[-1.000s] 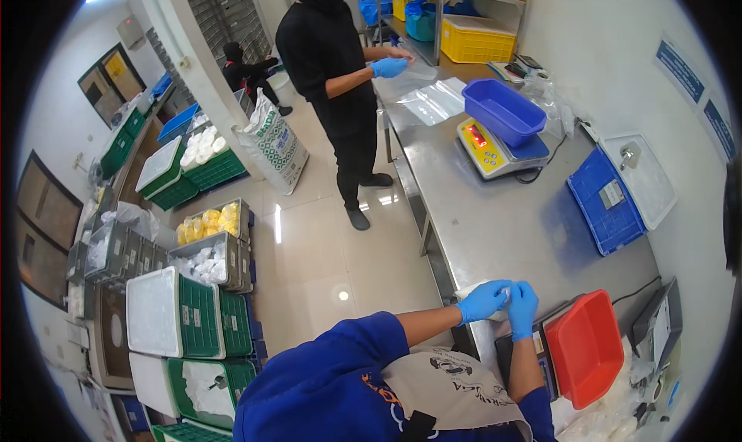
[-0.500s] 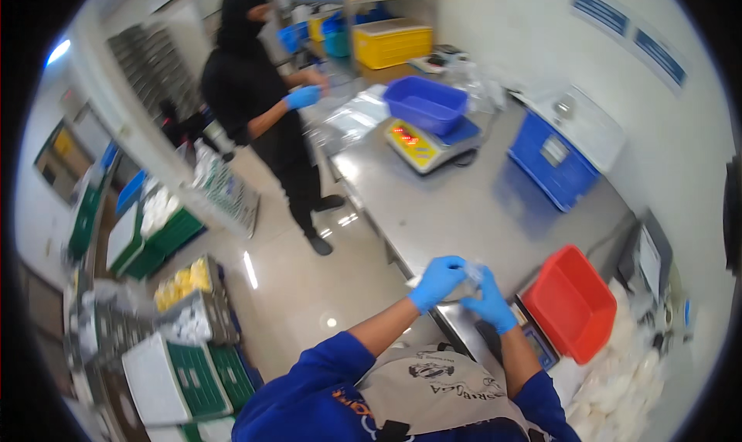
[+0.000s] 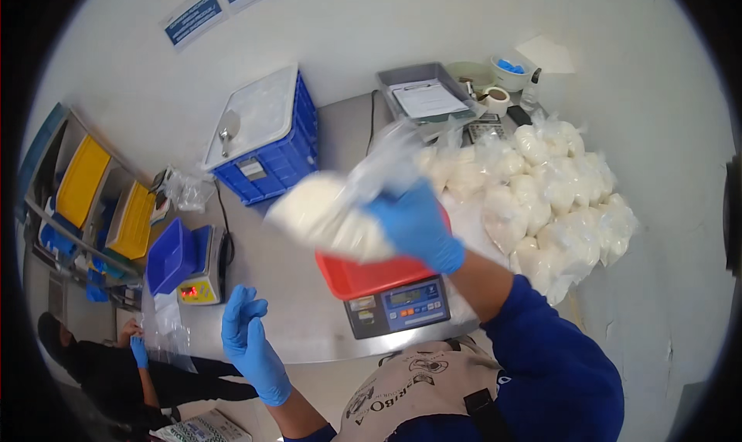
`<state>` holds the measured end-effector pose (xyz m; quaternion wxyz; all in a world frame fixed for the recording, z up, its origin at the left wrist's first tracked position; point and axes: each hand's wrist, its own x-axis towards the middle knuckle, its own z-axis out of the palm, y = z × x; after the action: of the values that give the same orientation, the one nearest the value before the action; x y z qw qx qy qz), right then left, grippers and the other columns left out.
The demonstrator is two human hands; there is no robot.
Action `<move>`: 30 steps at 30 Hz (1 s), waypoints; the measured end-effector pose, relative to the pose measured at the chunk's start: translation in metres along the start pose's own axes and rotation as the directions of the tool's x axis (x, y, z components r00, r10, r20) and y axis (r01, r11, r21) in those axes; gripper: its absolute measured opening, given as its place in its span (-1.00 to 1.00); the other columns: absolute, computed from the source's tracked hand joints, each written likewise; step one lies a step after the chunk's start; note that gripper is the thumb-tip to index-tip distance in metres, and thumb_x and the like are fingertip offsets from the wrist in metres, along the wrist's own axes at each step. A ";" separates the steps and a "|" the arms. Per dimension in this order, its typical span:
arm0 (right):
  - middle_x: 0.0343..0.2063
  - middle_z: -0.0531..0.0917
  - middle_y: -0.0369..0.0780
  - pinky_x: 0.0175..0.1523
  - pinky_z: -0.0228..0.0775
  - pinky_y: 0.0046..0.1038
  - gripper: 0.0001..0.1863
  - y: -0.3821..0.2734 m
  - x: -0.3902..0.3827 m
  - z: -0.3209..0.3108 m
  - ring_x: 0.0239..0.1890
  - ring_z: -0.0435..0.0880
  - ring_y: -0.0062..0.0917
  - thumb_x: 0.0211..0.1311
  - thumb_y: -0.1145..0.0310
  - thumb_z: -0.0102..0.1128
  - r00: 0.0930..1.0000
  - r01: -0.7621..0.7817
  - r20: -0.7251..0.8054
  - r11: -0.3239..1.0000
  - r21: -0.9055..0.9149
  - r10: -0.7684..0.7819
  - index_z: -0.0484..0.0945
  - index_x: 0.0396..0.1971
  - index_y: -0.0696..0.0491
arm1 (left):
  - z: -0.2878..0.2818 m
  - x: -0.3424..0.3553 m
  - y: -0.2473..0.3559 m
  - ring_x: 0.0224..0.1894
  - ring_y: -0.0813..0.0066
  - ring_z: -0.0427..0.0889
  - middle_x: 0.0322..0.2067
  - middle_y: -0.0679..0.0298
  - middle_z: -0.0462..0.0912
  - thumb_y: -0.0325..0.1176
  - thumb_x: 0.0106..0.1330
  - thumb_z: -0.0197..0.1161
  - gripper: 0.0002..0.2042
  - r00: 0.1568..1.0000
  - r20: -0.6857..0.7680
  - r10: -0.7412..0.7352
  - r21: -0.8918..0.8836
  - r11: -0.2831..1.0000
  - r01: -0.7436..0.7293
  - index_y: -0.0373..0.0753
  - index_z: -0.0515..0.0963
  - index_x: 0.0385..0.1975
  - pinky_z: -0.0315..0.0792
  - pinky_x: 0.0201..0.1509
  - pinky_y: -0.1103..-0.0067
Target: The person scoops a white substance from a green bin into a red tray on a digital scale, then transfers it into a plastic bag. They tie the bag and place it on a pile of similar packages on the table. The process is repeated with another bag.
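My right hand (image 3: 417,224), in a blue glove, grips a clear plastic bag of white contents (image 3: 332,219), smeared by motion. The bag hangs tilted over a red tray (image 3: 348,278), which sits on a digital scale (image 3: 398,304). Whether the bag touches the tray I cannot tell. Lower left, my gloved left hand (image 3: 255,349) is raised near the table's front edge, fingers partly bent and apart, holding nothing. On the right of the table lies a heap of similar knotted bags with white contents (image 3: 549,198).
A blue lidded crate (image 3: 270,144) with a scoop (image 3: 227,131) on its lid stands at the back. To the left, a purple tub (image 3: 171,260) rests on a yellow scale (image 3: 202,287). Behind are a grey tray (image 3: 417,75) and a tape roll (image 3: 497,100). A co-worker (image 3: 100,365) stands far left.
My view has swung right toward the red tray. My hands, earlier together at a small piece of clear plastic, are now apart; the right one has hold of a filled bag.
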<state>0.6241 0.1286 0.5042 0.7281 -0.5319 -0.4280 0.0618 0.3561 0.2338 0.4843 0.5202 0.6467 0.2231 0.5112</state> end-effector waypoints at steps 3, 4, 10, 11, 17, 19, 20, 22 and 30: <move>-0.34 0.68 -0.34 -0.12 0.42 -0.58 -0.82 0.017 0.052 -0.095 -0.28 0.54 -0.72 0.24 0.46 0.22 0.956 -0.086 -0.294 0.966 -0.245 0.011 0.64 -0.18 0.17 | 0.008 -0.001 -0.022 -0.14 0.48 0.60 -0.05 0.12 0.61 -0.52 0.28 0.13 -0.64 0.987 -0.019 -0.160 -0.076 0.985 0.158 -0.37 0.49 0.09 0.45 0.04 0.54; -0.49 0.59 -0.34 -0.27 0.33 -0.54 -0.82 0.023 0.069 -0.130 -0.40 0.44 -0.73 0.25 0.37 0.22 0.924 -0.027 -0.364 0.930 -0.365 -0.116 0.61 -0.29 0.19 | 0.010 -0.002 -0.028 -0.15 0.49 0.60 -0.05 0.13 0.61 -0.48 0.31 0.14 -0.65 0.982 0.002 -0.187 -0.078 0.979 0.186 -0.38 0.49 0.09 0.45 0.04 0.53; -0.58 0.55 -0.12 -0.31 0.34 -0.39 -0.71 0.131 0.115 -0.359 -0.48 0.42 -0.57 0.23 0.24 0.17 0.854 -0.194 -0.484 0.746 -0.638 -0.192 0.55 -0.40 0.21 | 0.062 0.005 -0.048 -0.19 0.48 0.61 -0.13 0.14 0.63 -0.53 0.30 0.12 -0.71 0.946 0.043 -0.322 -0.120 0.938 0.325 -0.38 0.53 0.02 0.48 0.00 0.56; -0.53 0.61 -0.08 -0.26 0.39 -0.36 -0.71 0.165 0.106 -0.405 -0.47 0.50 -0.49 0.22 0.23 0.16 0.864 -0.316 -0.501 0.712 -0.627 -0.058 0.56 -0.36 0.20 | 0.075 0.008 -0.051 -0.19 0.48 0.62 -0.14 0.13 0.64 -0.56 0.29 0.10 -0.71 0.937 0.063 -0.343 -0.143 0.926 0.348 -0.39 0.54 0.00 0.48 0.00 0.57; -0.28 0.68 -0.04 -0.03 0.45 -0.23 -0.70 0.281 0.025 -0.455 -0.13 0.65 -0.16 0.07 0.26 0.20 0.850 -0.527 -0.481 0.354 -0.773 0.215 0.60 -0.25 0.13 | 0.128 0.012 -0.061 -0.17 0.46 0.63 -0.17 0.12 0.66 -0.55 0.29 0.11 -0.73 0.901 0.126 -0.416 -0.146 0.890 0.431 -0.39 0.55 -0.02 0.52 0.00 0.55; -0.23 0.65 -0.06 0.01 0.43 -0.21 -0.68 0.266 0.026 -0.433 -0.09 0.61 -0.15 0.03 0.29 0.23 0.816 -0.577 -0.563 0.251 -0.777 0.132 0.60 -0.19 0.10 | 0.142 0.010 -0.062 -0.17 0.46 0.64 -0.17 0.13 0.66 -0.55 0.30 0.11 -0.74 0.892 0.133 -0.432 -0.133 0.884 0.448 -0.39 0.56 -0.03 0.52 0.00 0.55; -0.19 0.63 -0.06 0.03 0.42 -0.20 -0.65 0.252 0.032 -0.420 -0.06 0.58 -0.14 0.01 0.32 0.23 0.818 -0.563 -0.575 0.190 -0.805 -0.011 0.59 -0.15 0.09 | 0.148 0.010 -0.062 -0.17 0.46 0.64 -0.17 0.13 0.66 -0.55 0.30 0.11 -0.74 0.890 0.139 -0.435 -0.132 0.882 0.452 -0.39 0.56 -0.03 0.52 0.00 0.54; -0.14 0.59 -0.05 0.06 0.40 -0.18 -0.57 0.217 0.061 -0.388 -0.03 0.54 -0.12 -0.05 0.37 0.26 0.877 -0.393 -0.433 0.207 -0.896 -0.209 0.56 -0.07 0.07 | 0.152 0.009 -0.062 -0.17 0.46 0.64 -0.17 0.13 0.66 -0.56 0.30 0.11 -0.74 0.885 0.111 -0.452 -0.117 0.878 0.464 -0.39 0.56 -0.04 0.53 -0.01 0.55; -0.07 0.56 -0.08 0.10 0.36 -0.15 -0.56 0.233 0.143 -0.303 0.03 0.51 -0.16 -0.03 0.43 0.24 0.905 0.423 0.422 0.191 -0.886 -0.052 0.57 -0.04 0.12 | 0.169 -0.004 -0.050 -0.17 0.43 0.64 -0.18 0.13 0.66 -0.58 0.28 0.10 -0.74 0.875 0.103 -0.472 -0.115 0.868 0.482 -0.39 0.57 -0.05 0.53 -0.01 0.54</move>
<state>1.0071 0.0875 0.3706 0.1684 -0.7747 -0.5552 -0.2513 0.5178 0.1739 0.4484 0.6813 0.5522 0.3214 0.3573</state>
